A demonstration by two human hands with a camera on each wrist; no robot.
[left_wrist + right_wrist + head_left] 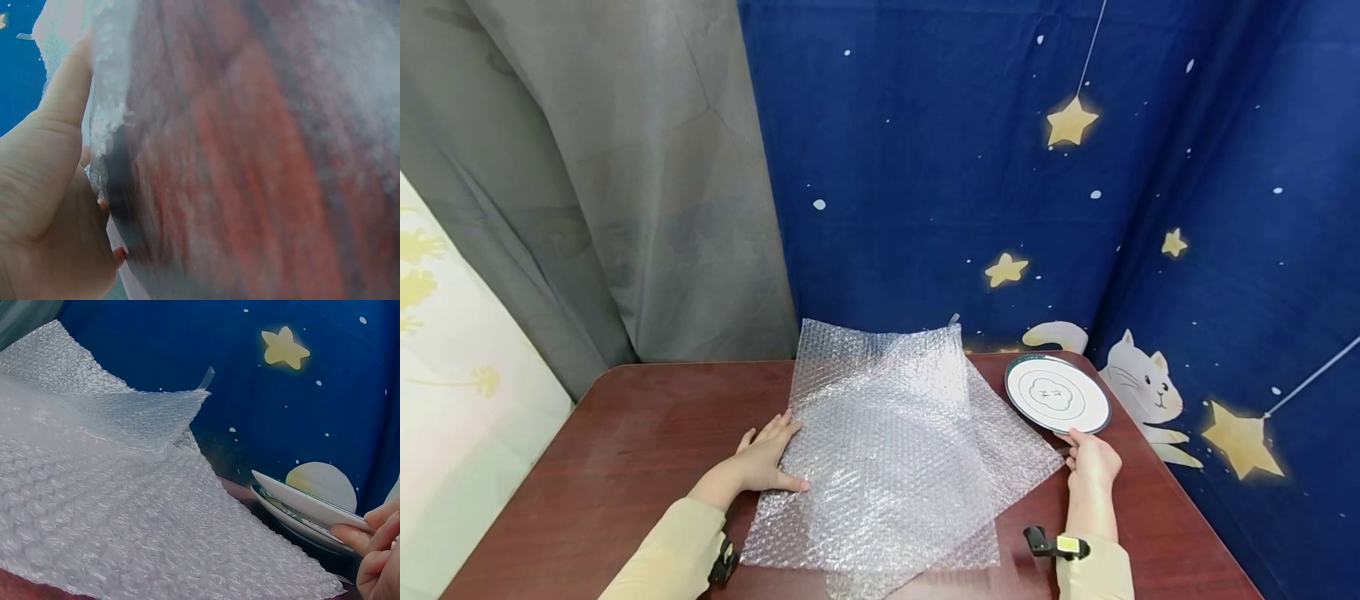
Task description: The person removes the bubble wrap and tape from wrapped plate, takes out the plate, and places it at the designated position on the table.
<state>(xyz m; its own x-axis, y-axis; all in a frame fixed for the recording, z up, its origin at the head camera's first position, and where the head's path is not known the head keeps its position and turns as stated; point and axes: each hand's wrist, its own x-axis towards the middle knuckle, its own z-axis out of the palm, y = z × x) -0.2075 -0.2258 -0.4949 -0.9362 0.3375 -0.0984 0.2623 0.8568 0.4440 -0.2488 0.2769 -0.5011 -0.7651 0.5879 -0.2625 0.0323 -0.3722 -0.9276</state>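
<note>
Two overlapping sheets of bubble wrap (pixel 880 450) lie spread on the table, one turned at an angle to the other. My left hand (pixel 769 458) rests at the left edge of the wrap with fingers spread; the left wrist view shows its thumb (pixel 65 87) along that edge. At the far right, my right hand (pixel 1092 457) pinches the near rim of a white plate (pixel 1058 393) with a dark green edge and a line drawing in its middle. In the right wrist view this plate is tilted above a second plate (pixel 294 522), which it partly hides.
The dark red wooden table (pixel 647 450) meets a grey curtain (pixel 677 208) and a blue star-patterned curtain (pixel 910 167) at the back. The plates stand near the table's right back corner.
</note>
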